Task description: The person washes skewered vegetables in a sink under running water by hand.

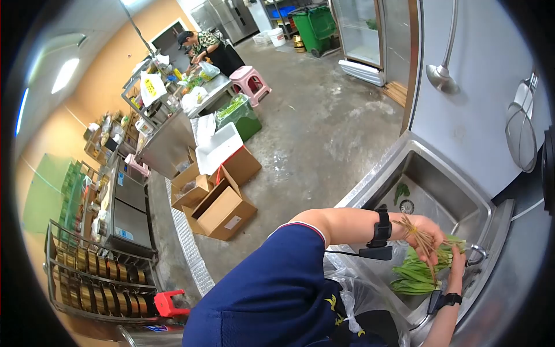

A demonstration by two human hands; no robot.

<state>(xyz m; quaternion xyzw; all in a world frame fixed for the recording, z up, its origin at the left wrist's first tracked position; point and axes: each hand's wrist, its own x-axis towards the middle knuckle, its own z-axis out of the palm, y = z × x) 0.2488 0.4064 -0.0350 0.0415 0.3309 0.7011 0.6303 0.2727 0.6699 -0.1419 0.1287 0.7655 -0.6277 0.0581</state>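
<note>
My left hand (426, 236) is closed around a bundle of thin brown stalks (411, 226) above the sink (462, 173). Just beside it, my right hand (457, 261) curls against a bunch of long-leaved greens (417, 272), whose pale stem ends point up and right. The leaves hang over the near end of the sink. Part of the right hand's grip is hidden behind the greens and the left hand. Both wrists wear black straps with small devices.
A loose green leaf (400, 192) lies near the sink drain (407, 206). A metal faucet (477, 254) stands at the right rim. Ladle and strainer (521, 139) hang on the wall. Cardboard boxes (222, 214) sit on the floor behind; another person (211, 49) works at a far table.
</note>
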